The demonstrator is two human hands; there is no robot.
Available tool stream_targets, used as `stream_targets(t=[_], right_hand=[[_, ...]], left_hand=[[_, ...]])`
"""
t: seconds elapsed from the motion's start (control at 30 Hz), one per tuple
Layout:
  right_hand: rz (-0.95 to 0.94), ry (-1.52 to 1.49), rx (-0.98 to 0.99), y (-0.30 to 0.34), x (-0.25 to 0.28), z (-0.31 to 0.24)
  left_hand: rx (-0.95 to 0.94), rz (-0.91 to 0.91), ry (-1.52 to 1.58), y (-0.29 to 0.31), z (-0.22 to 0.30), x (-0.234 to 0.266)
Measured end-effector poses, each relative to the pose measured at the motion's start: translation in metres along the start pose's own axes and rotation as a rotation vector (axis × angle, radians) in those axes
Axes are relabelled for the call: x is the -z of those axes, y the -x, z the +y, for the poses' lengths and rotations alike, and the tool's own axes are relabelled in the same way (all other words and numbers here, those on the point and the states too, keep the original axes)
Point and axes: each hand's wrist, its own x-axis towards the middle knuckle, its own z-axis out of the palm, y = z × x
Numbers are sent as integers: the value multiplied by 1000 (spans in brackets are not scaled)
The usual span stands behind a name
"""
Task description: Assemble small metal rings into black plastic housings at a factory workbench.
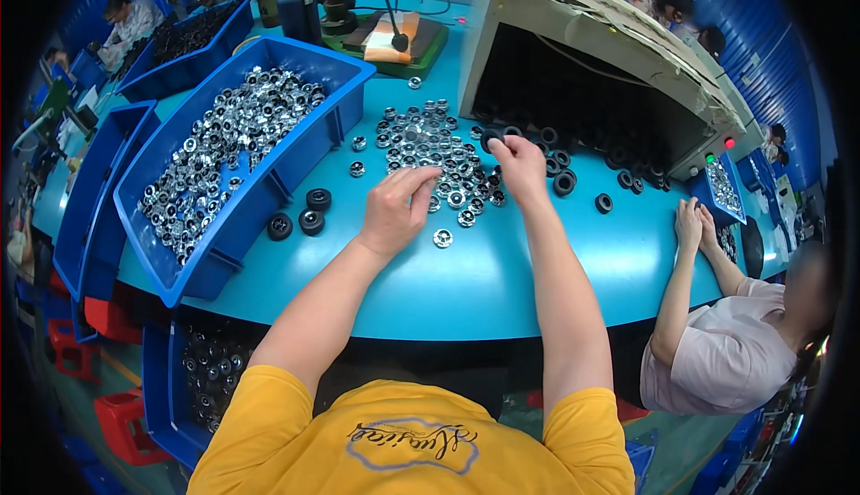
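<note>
Fingers of my right hand (520, 168) pinch a black rubber tyre (491, 140) at the right edge of a heap of chrome wheel hubs (456, 199). My left hand (399, 208) is closed, thumb and fingers together, at the heap's near left side. Whatever those fingers hold, if anything, is hidden. One hub (442, 239) lies apart, nearer to me. Loose black tyres (564, 182) spread to the right of my right hand, toward the mouth of a box-shaped machine. Left of my left hand sit a few black wheels (312, 222).
A blue bin (235, 217) of chrome hubs stands on the table at left. The cream box-shaped machine (488, 43) with a dark opening fills the back right. A co-worker's hands (697, 224) rest at the right table edge. Bottles (297, 7) and a green stand (421, 60) are behind.
</note>
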Motion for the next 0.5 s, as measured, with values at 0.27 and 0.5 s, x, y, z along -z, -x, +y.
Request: stream_targets(t=[0.27,0.5], right_hand=[[-439,-761,-100,57,4,-33],[-449,-881,-141,72,-8,-27]], left_hand=[[379,-162,557,6,-6,-10],[741,-283,837,5,0,3]])
